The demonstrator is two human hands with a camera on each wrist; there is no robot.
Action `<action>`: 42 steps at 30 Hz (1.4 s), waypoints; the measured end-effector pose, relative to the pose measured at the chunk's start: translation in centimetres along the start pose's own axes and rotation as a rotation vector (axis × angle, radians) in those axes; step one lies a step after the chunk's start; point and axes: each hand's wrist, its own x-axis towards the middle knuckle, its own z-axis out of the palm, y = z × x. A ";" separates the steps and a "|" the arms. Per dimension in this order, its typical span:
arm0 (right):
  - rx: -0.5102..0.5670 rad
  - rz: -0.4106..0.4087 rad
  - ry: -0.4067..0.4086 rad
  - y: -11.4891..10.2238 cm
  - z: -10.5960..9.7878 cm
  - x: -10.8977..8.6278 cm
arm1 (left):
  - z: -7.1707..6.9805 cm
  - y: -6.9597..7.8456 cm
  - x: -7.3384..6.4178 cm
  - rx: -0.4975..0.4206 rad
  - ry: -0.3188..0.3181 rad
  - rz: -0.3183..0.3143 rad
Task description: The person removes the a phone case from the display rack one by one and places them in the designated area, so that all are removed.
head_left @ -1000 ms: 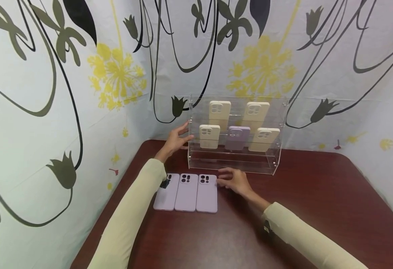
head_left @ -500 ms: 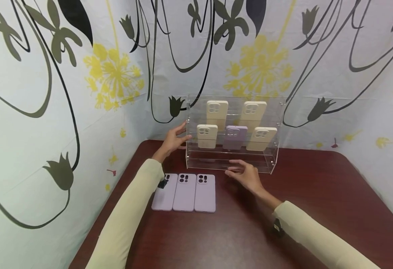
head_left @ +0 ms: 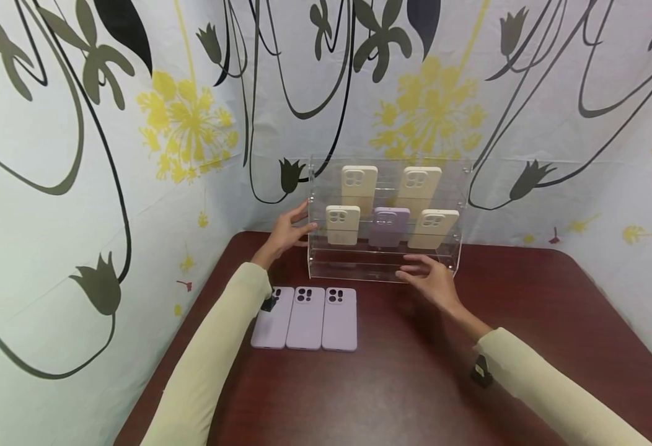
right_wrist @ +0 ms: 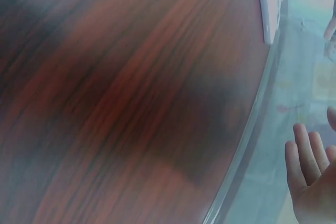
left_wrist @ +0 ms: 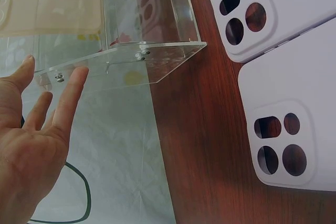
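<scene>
A clear acrylic display stand (head_left: 348, 271) stands on the table, cream phone cases (head_left: 343, 226) and one purple phone case (head_left: 390, 228) leaning on its tiers. At its left side panel is my left hand (head_left: 286, 234), thumb and fingers extended; the left wrist view shows the fingertips right at the panel edge. My right hand (head_left: 434, 282) is in front of the stand's lower right, fingers loosely extended and holding nothing. Three lavender phone cases (head_left: 306, 322) lie side by side in front of the stand, camera cutouts toward it. My left sleeve partly covers the leftmost one.
The dark red-brown table (head_left: 393, 396) has a rounded back right corner. A white cloth (head_left: 181, 204) printed with flowers and vines hangs close behind the stand and along the left side.
My right hand has moved right, from beside the rightmost lavender case to the stand's lower right front. My left hand stays at the stand's side. The view has shifted slightly.
</scene>
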 end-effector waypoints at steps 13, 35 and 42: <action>-0.143 -0.013 0.115 0.8 -4.4 1.0 | 0.0 0.2 0.1 0.024 0.004 0.007; -0.040 -0.068 0.276 0.8 -9.3 4.1 | 0.0 0.4 0.0 0.026 -0.003 0.001; -0.032 -0.071 0.247 -0.3 -9.8 4.9 | -0.1 0.1 -0.2 0.021 -0.014 0.002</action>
